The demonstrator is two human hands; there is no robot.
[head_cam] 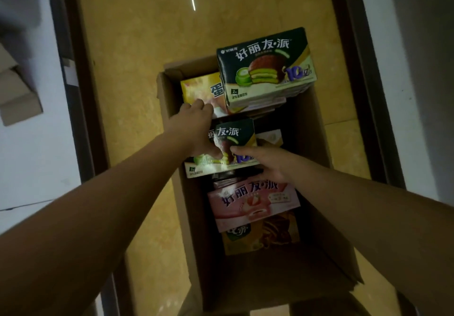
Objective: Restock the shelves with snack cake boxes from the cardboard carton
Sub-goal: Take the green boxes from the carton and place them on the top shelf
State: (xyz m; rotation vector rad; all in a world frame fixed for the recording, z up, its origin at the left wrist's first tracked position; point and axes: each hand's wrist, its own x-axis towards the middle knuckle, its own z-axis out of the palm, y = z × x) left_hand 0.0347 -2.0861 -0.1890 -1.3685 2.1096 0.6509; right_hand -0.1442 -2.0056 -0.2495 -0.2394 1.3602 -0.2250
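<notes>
Left hand (pixel 194 128) and right hand (pixel 267 165) clasp one green box (pixel 233 133) in one carton (pixel 315 133), second green box (pixel 265 67) behind.

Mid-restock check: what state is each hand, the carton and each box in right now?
cardboard carton: open, partly full.
middle green box: gripped by both hands.
left hand: grips its left side.
right hand: pinches its right side.
far green box: tops a stack, untouched.
pink box: lying face up, untouched.
yellow box: partly covered.
</notes>
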